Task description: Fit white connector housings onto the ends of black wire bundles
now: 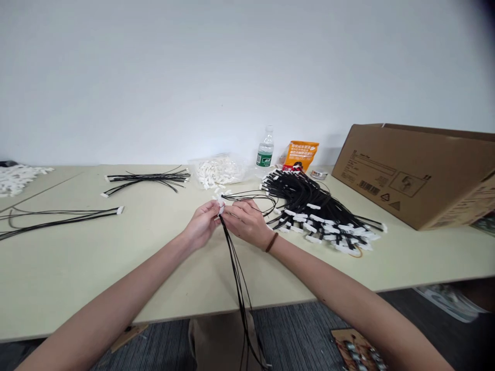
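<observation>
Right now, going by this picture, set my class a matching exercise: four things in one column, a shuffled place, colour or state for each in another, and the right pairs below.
Things
1. Held wires
2. Bottle
3. Cardboard box
4. Clear bag

Descriptions
A. Brown, at the right
B. Has white pieces inside
C. Hang past the table's near edge
D. Wears a green label

Pairs: 1-C, 2-D, 3-A, 4-B

cables (231, 247): black | connector (221, 202): white | box (371, 159): brown | pouch (303, 153): orange | bottle label (264, 158): green | carpet (296, 332): grey-striped
</observation>
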Action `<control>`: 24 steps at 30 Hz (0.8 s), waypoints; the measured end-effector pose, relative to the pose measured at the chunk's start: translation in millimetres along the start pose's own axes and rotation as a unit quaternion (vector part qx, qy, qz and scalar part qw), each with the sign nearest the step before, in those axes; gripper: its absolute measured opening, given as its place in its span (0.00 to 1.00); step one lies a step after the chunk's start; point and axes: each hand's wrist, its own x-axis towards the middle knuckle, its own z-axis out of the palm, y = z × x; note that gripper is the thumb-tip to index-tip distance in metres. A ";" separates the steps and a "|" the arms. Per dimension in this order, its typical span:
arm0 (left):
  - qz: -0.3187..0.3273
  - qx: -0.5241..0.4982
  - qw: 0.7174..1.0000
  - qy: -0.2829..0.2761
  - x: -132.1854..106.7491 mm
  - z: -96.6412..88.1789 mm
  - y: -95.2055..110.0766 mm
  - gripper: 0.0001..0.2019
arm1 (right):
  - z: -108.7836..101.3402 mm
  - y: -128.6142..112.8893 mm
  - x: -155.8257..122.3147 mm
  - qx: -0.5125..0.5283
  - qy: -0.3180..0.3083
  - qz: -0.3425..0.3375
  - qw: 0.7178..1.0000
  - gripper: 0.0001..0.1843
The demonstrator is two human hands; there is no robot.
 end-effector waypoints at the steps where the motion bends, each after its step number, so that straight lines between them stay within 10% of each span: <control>1: 0.005 0.009 1.000 -0.002 0.2 -0.3 0.1 0.12 | -0.2 -0.5 0.0 -0.005 -0.004 0.004 1.000 0.05; 13: 0.035 0.013 0.999 0.026 -0.1 1.8 3.4 0.12 | -1.8 -6.3 2.9 -0.009 -0.017 0.044 0.999 0.07; 24: 0.065 -0.025 0.991 0.112 2.2 0.6 14.0 0.03 | -2.1 0.3 3.4 0.189 -0.007 0.073 0.979 0.16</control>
